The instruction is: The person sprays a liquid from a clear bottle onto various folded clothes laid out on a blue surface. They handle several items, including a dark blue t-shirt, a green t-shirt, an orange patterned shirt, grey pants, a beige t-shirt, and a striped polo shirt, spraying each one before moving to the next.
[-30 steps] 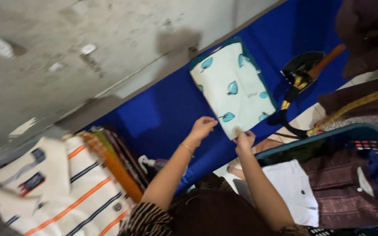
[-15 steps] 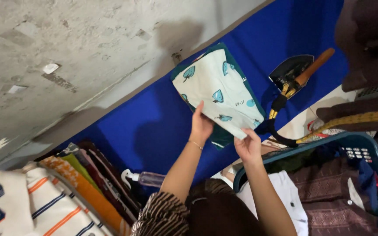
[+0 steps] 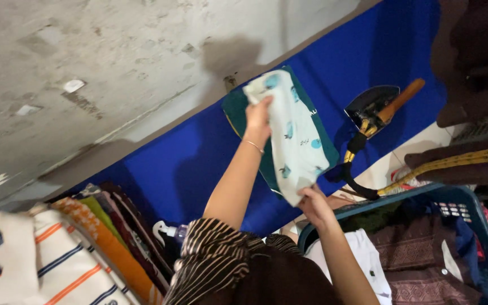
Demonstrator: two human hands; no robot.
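Hands: left hand [image 3: 258,116] and right hand [image 3: 313,202] grip white patterned cloth [image 3: 291,141] over blue table [image 3: 187,164]

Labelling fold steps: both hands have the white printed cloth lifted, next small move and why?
Probably lay it flat on the teal board: the left hand pinches the white printed cloth at its top, the right hand its lower corner, and it hangs bunched above.
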